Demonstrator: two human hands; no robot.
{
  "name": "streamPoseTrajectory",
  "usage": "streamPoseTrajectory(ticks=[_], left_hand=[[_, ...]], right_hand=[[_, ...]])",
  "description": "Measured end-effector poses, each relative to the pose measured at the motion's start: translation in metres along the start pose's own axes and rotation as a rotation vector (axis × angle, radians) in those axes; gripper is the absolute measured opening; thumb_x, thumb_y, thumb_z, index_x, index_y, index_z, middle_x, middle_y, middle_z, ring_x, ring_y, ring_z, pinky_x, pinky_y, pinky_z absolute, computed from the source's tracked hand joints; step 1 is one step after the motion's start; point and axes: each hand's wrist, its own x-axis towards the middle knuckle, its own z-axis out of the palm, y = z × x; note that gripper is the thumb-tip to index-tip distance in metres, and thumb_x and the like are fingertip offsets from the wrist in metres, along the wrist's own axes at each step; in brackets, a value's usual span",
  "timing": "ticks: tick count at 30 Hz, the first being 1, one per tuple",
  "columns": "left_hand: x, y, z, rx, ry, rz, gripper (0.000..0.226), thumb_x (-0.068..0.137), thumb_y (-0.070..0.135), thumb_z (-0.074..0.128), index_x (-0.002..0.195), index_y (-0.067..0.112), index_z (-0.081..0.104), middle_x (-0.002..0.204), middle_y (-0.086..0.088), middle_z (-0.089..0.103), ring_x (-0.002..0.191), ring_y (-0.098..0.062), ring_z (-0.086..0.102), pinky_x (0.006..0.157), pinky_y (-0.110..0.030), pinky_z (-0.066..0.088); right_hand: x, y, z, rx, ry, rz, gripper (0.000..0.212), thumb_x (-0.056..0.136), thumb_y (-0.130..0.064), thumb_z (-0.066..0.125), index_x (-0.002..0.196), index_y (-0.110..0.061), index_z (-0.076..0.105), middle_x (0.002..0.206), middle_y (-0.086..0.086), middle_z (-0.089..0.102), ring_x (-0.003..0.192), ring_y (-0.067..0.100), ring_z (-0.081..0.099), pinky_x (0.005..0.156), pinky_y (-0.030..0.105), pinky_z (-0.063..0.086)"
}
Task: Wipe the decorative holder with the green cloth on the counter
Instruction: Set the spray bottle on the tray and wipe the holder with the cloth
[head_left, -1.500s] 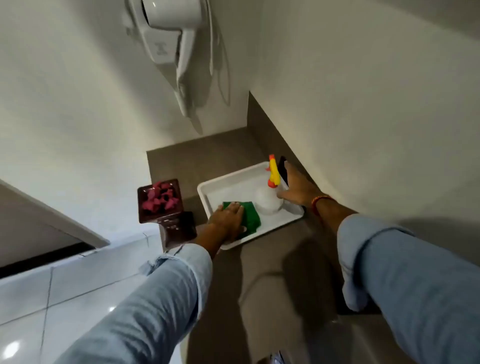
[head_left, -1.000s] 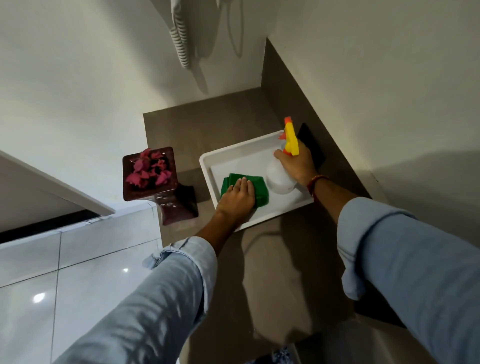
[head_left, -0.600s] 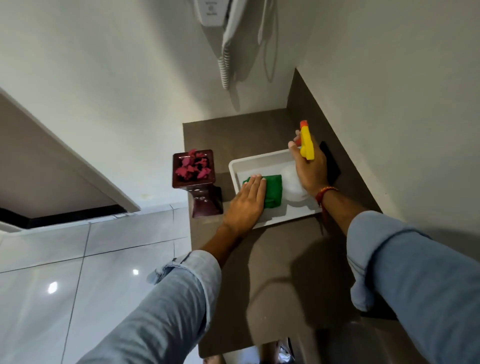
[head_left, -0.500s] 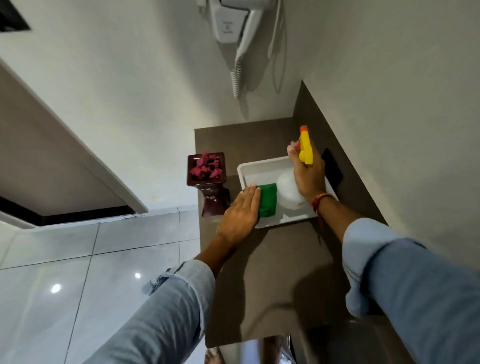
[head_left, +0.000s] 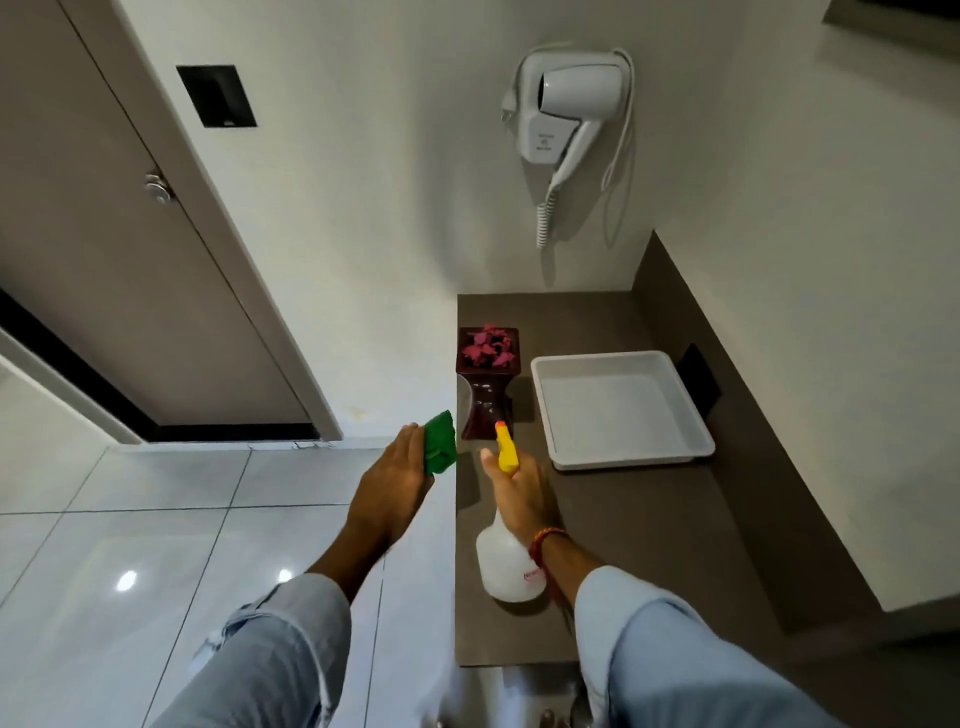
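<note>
Decorative holder upright, opening upward

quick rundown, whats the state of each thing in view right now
green cloth: folded, held in the left hand, off the counter's edge
spray bottle: held in the right hand, nozzle toward the decorative holder
decorative holder: upright on the counter, pink petals on top, not touched
white tray: empty, flat on the counter
hair dryer: docked in its wall mount
door: shut
</note>
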Motion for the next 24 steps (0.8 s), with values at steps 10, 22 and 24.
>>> streamPoseTrajectory(ticks=[10, 22, 24], left_hand=[[0.011, 0.003, 0.003, -0.057, 0.019, 0.015, 0.047, 0.097, 0.021, 0.063, 0.139, 0.005, 0.048, 0.124, -0.012, 0.063, 0.100, -0.025, 0.065, 0.078, -0.033, 0.058], [0.040, 0.028, 0.033, -0.179, -0.012, -0.094, 0.050, 0.103, 0.036, 0.054, 0.143, 0.008, 0.043, 0.132, -0.011, 0.062, 0.110, -0.024, 0.066, 0.087, -0.033, 0.059], [0.044, 0.031, 0.038, -0.199, -0.014, -0.121, 0.050, 0.103, 0.036, 0.053, 0.144, 0.009, 0.042, 0.134, -0.010, 0.061, 0.112, -0.024, 0.066, 0.089, -0.032, 0.058]], right_hand=[[0.027, -0.002, -0.038, 0.055, 0.133, -0.087, 0.034, 0.098, -0.047, 0.057, 0.103, -0.017, 0.069, 0.082, 0.005, 0.070, 0.077, 0.019, 0.067, 0.069, 0.032, 0.056], [0.147, -0.003, -0.135, 0.112, 0.292, -0.096, 0.046, 0.101, -0.042, 0.053, 0.138, -0.016, 0.051, 0.124, 0.010, 0.064, 0.120, 0.030, 0.062, 0.103, 0.042, 0.049], [0.163, 0.014, -0.137, 0.066, 0.259, -0.059, 0.053, 0.102, -0.041, 0.052, 0.149, -0.017, 0.042, 0.137, 0.013, 0.059, 0.126, 0.030, 0.057, 0.109, 0.045, 0.045]])
